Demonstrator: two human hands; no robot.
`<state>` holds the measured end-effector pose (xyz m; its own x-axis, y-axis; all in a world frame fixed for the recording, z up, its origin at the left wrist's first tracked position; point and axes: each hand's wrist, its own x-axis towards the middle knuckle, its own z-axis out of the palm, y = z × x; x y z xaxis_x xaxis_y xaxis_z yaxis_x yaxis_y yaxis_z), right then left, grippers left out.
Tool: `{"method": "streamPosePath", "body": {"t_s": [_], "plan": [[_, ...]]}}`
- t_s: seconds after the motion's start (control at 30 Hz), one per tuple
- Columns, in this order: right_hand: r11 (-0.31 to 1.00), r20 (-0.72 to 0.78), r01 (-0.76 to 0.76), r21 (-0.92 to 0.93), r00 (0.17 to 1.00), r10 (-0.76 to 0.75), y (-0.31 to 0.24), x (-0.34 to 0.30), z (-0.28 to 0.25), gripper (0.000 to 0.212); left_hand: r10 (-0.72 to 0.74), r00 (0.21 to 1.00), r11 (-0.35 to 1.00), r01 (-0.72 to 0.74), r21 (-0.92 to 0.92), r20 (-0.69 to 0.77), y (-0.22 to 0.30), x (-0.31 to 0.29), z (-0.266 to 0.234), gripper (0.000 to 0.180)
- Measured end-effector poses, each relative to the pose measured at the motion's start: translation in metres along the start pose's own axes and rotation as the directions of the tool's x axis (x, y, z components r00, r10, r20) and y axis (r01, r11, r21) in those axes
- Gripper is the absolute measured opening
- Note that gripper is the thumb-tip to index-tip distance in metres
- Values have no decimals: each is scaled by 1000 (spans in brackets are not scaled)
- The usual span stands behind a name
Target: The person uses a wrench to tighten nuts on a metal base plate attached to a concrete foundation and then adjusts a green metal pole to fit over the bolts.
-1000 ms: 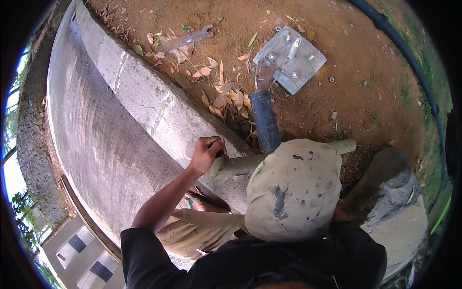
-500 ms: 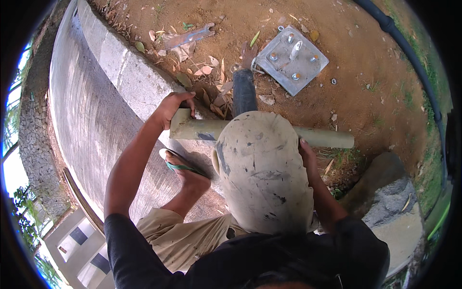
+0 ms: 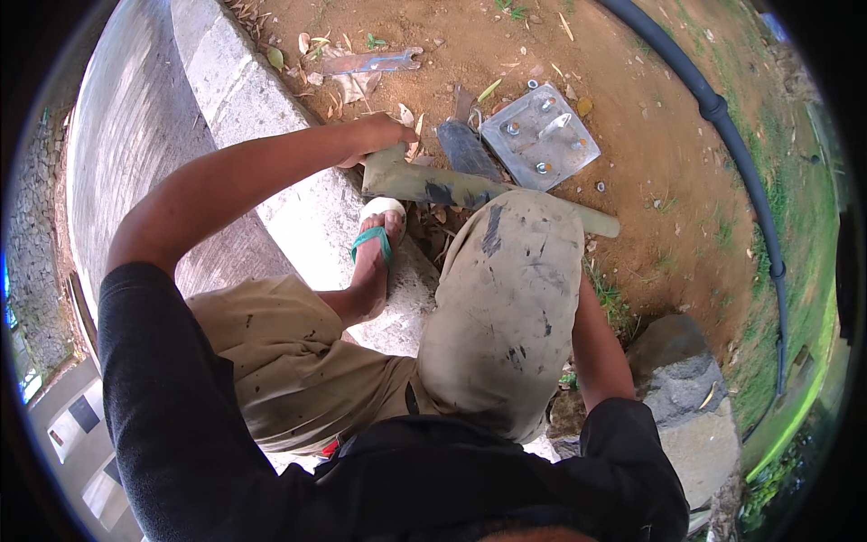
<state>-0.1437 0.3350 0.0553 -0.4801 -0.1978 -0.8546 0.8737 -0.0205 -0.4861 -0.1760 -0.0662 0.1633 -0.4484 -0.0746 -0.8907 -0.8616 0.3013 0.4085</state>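
An olive-grey pipe (image 3: 433, 186) with a short stub at its left end lies slantwise beyond my raised knee (image 3: 510, 316). My left hand (image 3: 381, 137) is closed over that stub. Of my right arm only the forearm (image 3: 601, 348) shows; the hand is hidden by the knee, so its hold cannot be seen. Just past the pipe lies a dark cylindrical piece (image 3: 468, 149). Beside it on the soil is a square grey metal plate (image 3: 515, 158) with several upright bolts and nuts.
A flat open-ended spanner (image 3: 375, 61) lies among dry leaves. A concrete kerb (image 3: 239, 81) runs along the left, under my sandalled foot (image 3: 375, 248). Large stones (image 3: 686, 388) stand at the right. A thick black hose (image 3: 722, 117) curves across the ground there.
My left arm has swung up and to the right, still on the pipe's stub. The pipe now slopes down to the right. My right hand has gone out of sight behind the knee.
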Motion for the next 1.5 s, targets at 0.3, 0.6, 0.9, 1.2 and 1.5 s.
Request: {"method": "streamPosePath", "body": {"t_s": [0.3, 0.6, 0.9, 1.2, 1.5], "plan": [[895, -55, -52, -443, 998, 31, -18, 10, -13, 50, 225, 962, 961, -245, 129, 154, -15, -5, -8, 26], [76, 357, 352, -933, 933, 54, -128, -32, 20, 46, 532, 836, 845, -517, -136, 130, -37, 25, -25, 20], [-274, 313, 291, -917, 949, -42, -122, -14, 135, 44, 621, 749, 777, -628, -53, 233, -36, 48, -109, 27], [-342, 402, 216, -915, 572, -715, -121, 62, 171, 22, 606, 765, 794, -600, -102, 217, -44, 48, -94, 22], [-498, 353, 102, -861, 824, -443, -136, 118, 166, 12, 585, 794, 803, -596, 19, 167, -83, 56, -93, 17]]}}
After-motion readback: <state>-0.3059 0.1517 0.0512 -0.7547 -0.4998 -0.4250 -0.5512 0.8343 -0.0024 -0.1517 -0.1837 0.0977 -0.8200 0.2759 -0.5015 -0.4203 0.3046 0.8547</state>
